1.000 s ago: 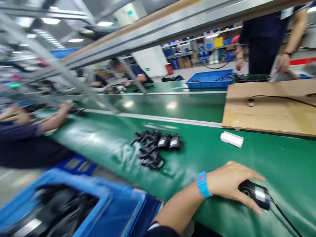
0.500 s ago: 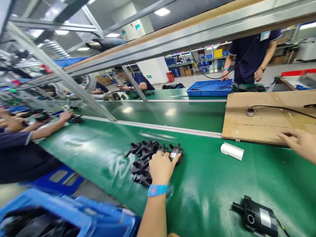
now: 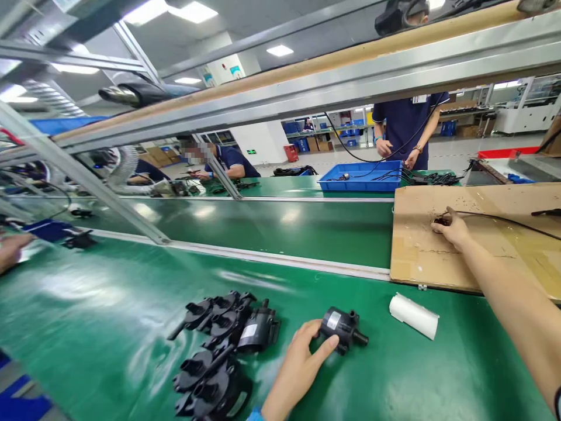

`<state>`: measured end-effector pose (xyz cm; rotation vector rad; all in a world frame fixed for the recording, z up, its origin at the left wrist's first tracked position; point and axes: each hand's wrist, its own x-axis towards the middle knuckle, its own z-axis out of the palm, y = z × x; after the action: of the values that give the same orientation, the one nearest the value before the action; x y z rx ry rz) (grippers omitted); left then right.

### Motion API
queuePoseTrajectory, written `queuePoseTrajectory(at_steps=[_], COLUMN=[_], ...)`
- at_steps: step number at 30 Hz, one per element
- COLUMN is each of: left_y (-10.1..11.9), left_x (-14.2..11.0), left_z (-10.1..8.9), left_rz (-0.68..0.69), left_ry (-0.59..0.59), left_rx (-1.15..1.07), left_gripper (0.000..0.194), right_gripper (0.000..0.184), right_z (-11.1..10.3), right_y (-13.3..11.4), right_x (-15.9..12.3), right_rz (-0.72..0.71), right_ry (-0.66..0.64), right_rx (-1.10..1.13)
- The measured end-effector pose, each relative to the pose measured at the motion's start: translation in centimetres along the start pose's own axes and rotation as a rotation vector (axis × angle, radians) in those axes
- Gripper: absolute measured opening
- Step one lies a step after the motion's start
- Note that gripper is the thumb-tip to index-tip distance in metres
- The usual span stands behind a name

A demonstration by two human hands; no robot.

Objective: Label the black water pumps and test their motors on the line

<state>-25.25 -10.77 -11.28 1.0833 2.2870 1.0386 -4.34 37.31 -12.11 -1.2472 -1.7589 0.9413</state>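
My left hand [image 3: 302,362] has its thumb and fingers around the labelled end of a small black pump [image 3: 344,328], low over or on the green work surface. The pump's ports point right and up. Left of this hand lies a cluster of black pumps [image 3: 213,386]; one black pump [image 3: 258,330] with a white label sits at its right side. Over the cardboard sheet [image 3: 416,263], my right hand [image 3: 458,231] closes its fingertips on a small round metal part [image 3: 439,222] with a black cable beside it. The fingers hide most of that part.
A white curved piece [image 3: 414,316] lies on the green surface [image 3: 372,392] before the cardboard. Behind stands a blue tray [image 3: 359,176] with cables, near a standing co-worker [image 3: 405,126]. A metal frame beam [image 3: 307,96] crosses above. Another person's hand [image 3: 11,251] shows at far left.
My left hand has moved away from the cluster with the black pump. My right hand has reached onto the cardboard and closed on the round metal part. The view has shifted; the large front-right pump is out of view.
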Motion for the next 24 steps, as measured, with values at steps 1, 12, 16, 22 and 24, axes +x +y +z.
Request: queuePoseTrajectory(at_steps=[1, 12, 16, 22, 24], left_y=[0.0, 3.0, 5.5, 11.7, 13.0], left_x=[0.3, -0.1, -1.8, -4.1, -4.3], left_z=[0.4, 4.1, 5.9, 9.5, 10.7], left_rz=[-0.010, 0.081, 0.161, 0.442, 0.514], left_ry=[0.023, 0.034, 0.058, -0.188, -0.255], left_rx=[-0.013, -0.332, -0.443, -0.459, -0.455], left_gripper=[0.053, 0.043, 0.041, 0.074, 0.080], right_gripper=[0.063, 0.122, 0.114, 0.110, 0.110], right_z=[0.0, -8.0, -11.9, -14.7, -15.1], right_y=[-0.1, -7.2, -9.5, -10.1, -9.6], right_x=[-0.3, -17.9, -25.6, -31.2, -32.0], right_rz=[-0.003, -0.418, -0.595, -0.663, -0.670], right_ry=[-0.005, -0.339, -0.316, -0.311, -0.301], right_rx=[0.066, 0.447, 0.393, 0.403, 0.365])
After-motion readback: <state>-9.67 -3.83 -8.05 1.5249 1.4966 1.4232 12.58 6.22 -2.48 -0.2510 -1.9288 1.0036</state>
